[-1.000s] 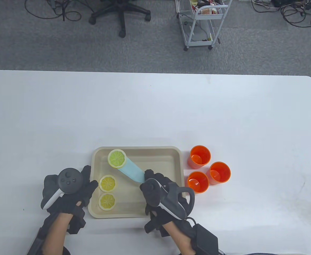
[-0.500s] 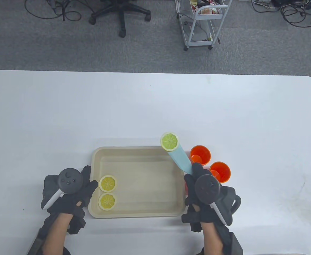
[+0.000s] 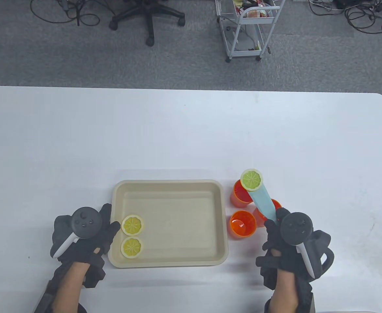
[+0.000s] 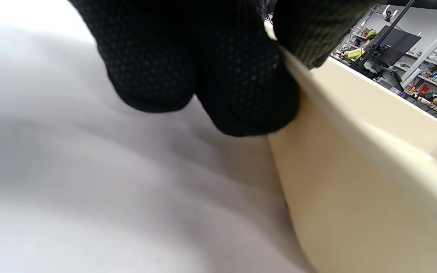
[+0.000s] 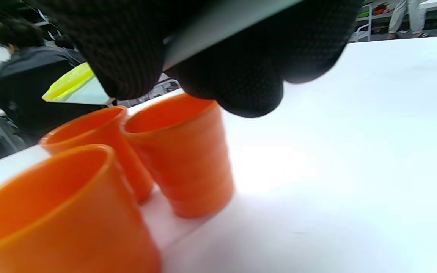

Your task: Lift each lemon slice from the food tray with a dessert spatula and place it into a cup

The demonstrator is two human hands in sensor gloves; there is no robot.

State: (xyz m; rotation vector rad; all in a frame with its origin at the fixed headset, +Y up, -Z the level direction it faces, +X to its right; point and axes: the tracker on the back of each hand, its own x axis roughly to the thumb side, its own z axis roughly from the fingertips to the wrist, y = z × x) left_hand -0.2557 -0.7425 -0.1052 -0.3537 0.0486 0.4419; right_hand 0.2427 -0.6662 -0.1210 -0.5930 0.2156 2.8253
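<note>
While the right hand (image 3: 288, 241) grips the handle of the pale blue dessert spatula (image 3: 263, 201) in the table view, a lime-green lemon slice (image 3: 252, 179) rides on the blade tip, over the rim of the far orange cup (image 3: 238, 195) at its two o'clock edge — not yet centred. Two yellow slices (image 3: 132, 225) lie in the beige food tray (image 3: 169, 225) at nine o'clock, and the left hand (image 3: 83, 236) rests against the tray's left rim, fingers fairly straight, holding nothing.

From the left wrist view, gloved fingertips (image 4: 241, 76) touch the tray wall (image 4: 355, 189), steadying it.

Seen from the right wrist, fingers (image 5: 237, 72) curl round the handle above three close-packed cups (image 5: 180, 159). My judgement: the slice sits loose on a narrow blade — a tilt begun too soon could drop it on the table or into the gap between cups, and a low blade could knock one over.
</note>
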